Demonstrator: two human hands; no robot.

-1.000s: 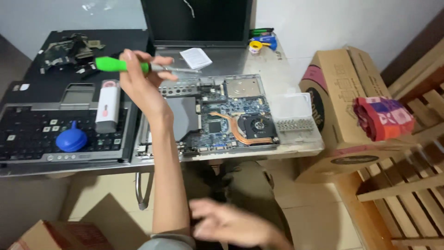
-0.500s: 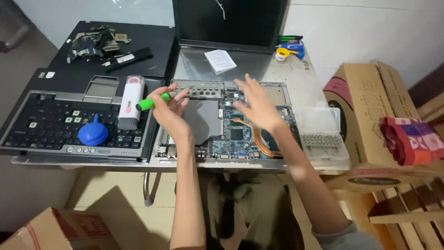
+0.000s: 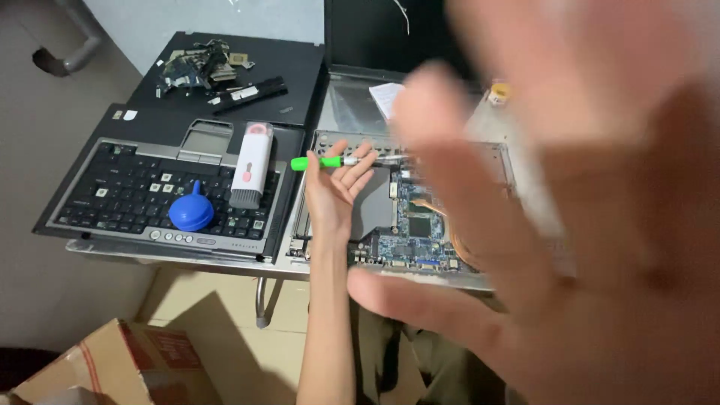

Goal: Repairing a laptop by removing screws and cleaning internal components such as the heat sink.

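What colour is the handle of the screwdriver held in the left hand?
Bright green, on the screwdriver in the left hand; seen in the head view.

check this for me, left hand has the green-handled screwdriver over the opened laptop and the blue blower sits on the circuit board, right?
Not quite. The head view shows the blue blower sitting on the black keyboard to the left, not on the circuit board. The rest holds: the left hand has the green-handled screwdriver over the opened laptop.
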